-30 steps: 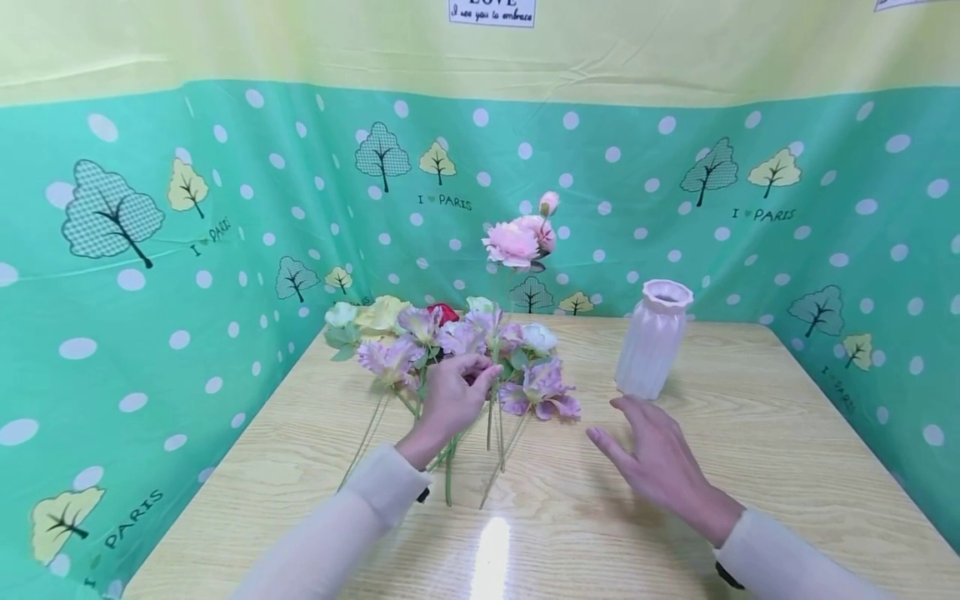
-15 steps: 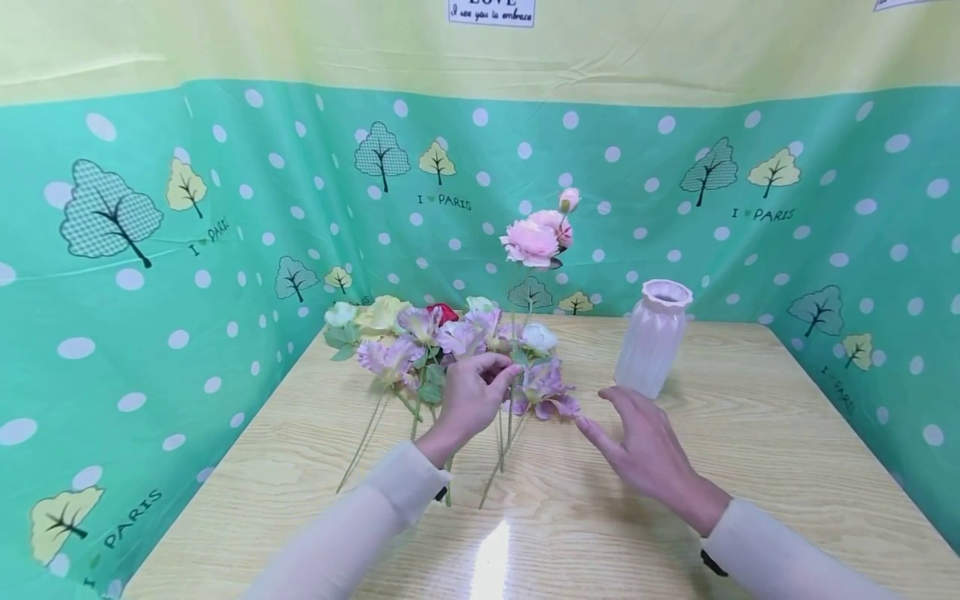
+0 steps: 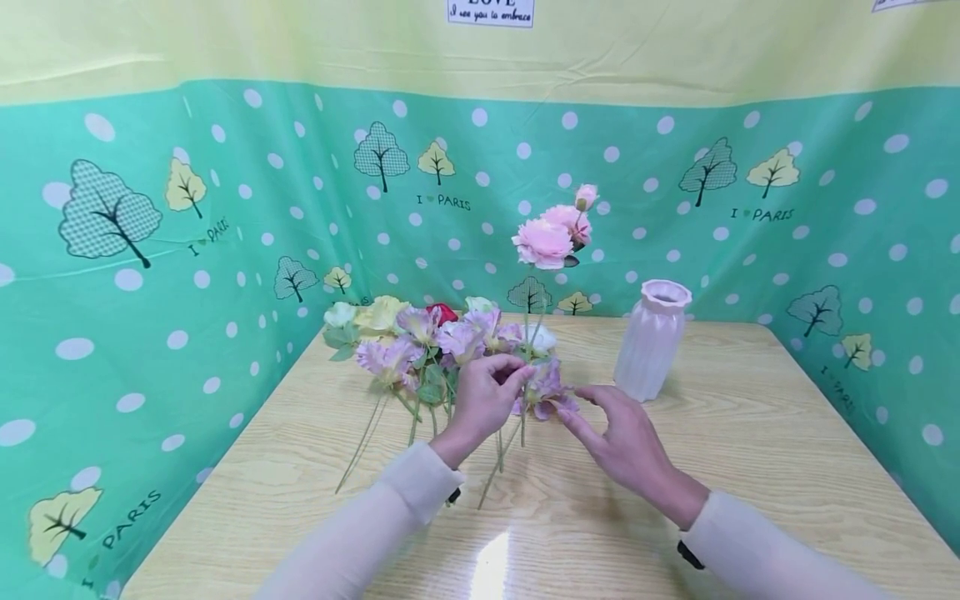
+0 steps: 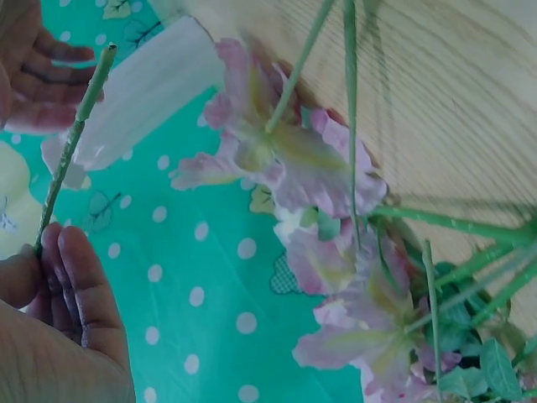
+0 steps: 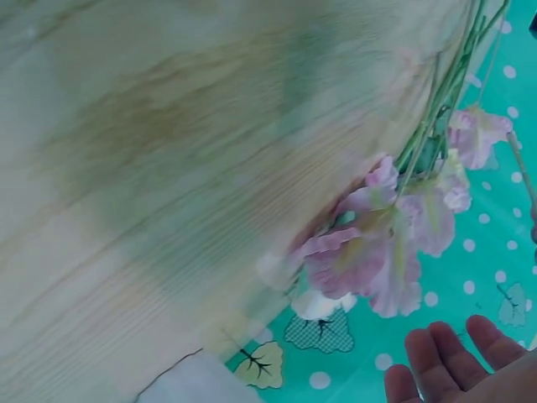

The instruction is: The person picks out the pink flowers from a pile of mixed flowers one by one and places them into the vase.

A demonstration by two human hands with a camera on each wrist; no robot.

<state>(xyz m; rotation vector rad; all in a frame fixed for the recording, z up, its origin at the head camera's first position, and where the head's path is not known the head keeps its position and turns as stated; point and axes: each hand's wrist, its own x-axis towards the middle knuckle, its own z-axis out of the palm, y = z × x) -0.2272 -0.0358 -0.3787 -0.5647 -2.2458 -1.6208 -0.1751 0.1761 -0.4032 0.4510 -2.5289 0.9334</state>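
My left hand point(image 3: 487, 400) pinches the green stem of a pink peony point(image 3: 543, 242), which stands upright with its bloom and a small bud well above the table. In the left wrist view the stem's cut end point(image 4: 101, 75) sticks out past the thumb and fingers. My right hand point(image 3: 630, 437) is held over the table to the right of the stem, fingers spread and holding nothing. Its fingertips overlap a purple flower point(image 3: 546, 387) lying on the table. Behind the right hand stands a white ribbed vase point(image 3: 652, 342) with a scalloped rim.
Several flowers lie bunched left of the vase: purple ones point(image 3: 390, 358), a yellow one point(image 3: 381, 313), a red one point(image 3: 442, 313) and pale ones. Their stems point toward the wooden table's point(image 3: 600, 533) front. A green dotted curtain point(image 3: 247, 192) surrounds the table.
The left hand has carried the pink peony to the right, toward the vase side. My right hand has moved left, so the two hands are closer together. The vase stays put.
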